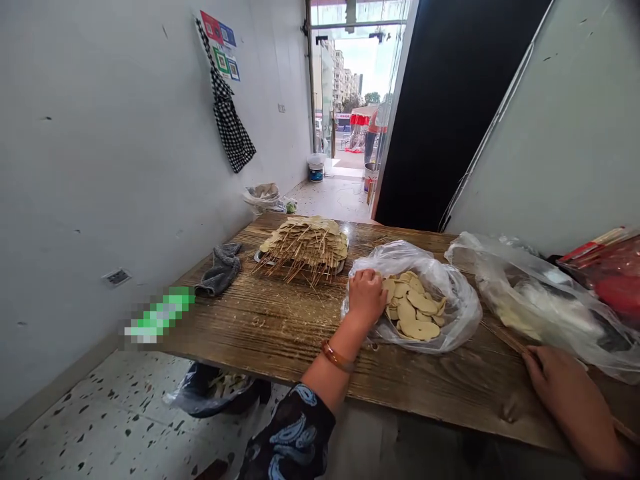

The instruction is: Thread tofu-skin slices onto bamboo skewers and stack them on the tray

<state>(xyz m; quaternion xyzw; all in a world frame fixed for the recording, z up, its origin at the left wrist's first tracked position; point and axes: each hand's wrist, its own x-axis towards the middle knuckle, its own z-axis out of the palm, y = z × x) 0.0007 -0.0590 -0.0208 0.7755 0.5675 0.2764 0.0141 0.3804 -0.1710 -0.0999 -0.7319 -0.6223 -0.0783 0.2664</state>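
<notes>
My left hand (367, 295), with a bracelet on its wrist, is closed at the left rim of a clear plastic bag (463, 313). Its fingers curl over the rim, beside thin, pale yellow oval slices (417, 310) lying inside; the fingertips are partly hidden. Near the table's right edge, my right hand (563, 377) is closed around thin wooden skewers (503, 337), whose ends show beyond the fingers and by the wrist. Farther back, a tray (259, 256) bears a heap of skewered flat slices (305, 243), their sticks pointing toward me.
A grey cloth (220, 268) lies left of the tray. On the right sit another plastic bag (550, 307) and a red package (613, 263). Below the table's front edge stands a lined bin (220, 390). Walls flank the wooden table (280, 333); a doorway opens beyond.
</notes>
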